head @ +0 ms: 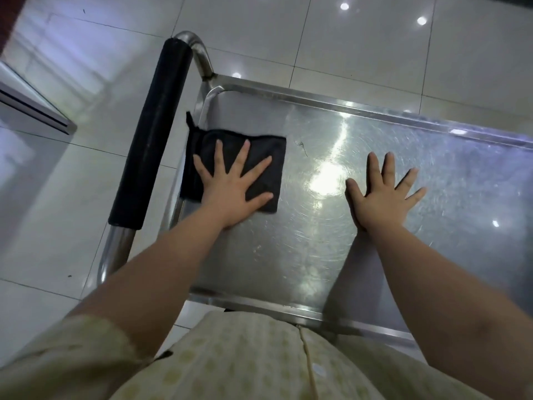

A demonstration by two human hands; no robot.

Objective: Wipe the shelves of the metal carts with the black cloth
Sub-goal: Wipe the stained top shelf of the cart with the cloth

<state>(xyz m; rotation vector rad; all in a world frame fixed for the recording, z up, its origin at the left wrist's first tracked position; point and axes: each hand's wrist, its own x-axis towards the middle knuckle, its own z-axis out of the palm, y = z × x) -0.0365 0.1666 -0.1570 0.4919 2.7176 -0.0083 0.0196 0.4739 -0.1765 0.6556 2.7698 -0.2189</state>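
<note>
The left hand (230,192) lies flat, palm down, on the black cloth (274,151), fingers straight and spread wide; it presses on the cloth and does not curl round it. The right hand (380,197) is also flat with its fingers fanned out, resting palm down on bare metal and holding nothing. The two hands are well apart, with a bright patch of reflected light (326,180) on the metal between them.

The cloth is folded into a rough rectangle and sits under the left hand on the top shelf (288,255) of the metal cart, its outer edge riding up against the shelf's raised rim (346,106) on the side away from the right hand. Just beyond the cloth's corner, toward the right hand, lies a small dark thread (301,147). The shelf surface shows fine circular scratches.

Outside the left hand runs the cart's handle, a bent steel tube (199,50) with a black grip (153,134). Below the forearms is the person's pale patterned shirt (245,356). Around the cart is a glossy light tile floor (375,47).
</note>
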